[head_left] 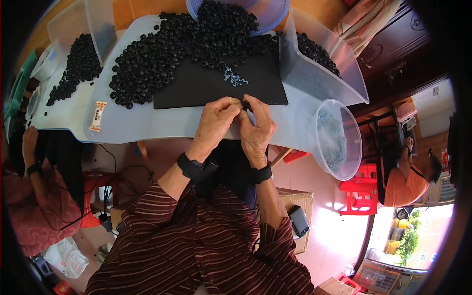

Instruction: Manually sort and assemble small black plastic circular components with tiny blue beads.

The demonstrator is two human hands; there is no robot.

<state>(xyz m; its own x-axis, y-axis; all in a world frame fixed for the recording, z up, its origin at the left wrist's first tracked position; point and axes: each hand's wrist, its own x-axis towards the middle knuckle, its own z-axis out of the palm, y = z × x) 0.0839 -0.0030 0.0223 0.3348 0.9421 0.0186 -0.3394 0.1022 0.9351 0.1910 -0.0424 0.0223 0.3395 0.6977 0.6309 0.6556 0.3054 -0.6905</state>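
Observation:
My left hand and my right hand meet above the near edge of a black mat. A small black round part shows between their fingertips. Pinched closed, the right fingers grip this part. My left thumb and forefinger are pressed together against its side; whatever they hold is hidden. Just beyond my hands lies a little heap of tiny light-blue pieces on the mat. Farther back, a large pile of black round parts, many with a hole, spreads over the mat and the pale table.
Around the pile stand a blue basket, a clear bin and a clear tub of tiny bluish pieces. A wrapped snack lies left. Another person's hand rests at the left table edge. Red stools stand right.

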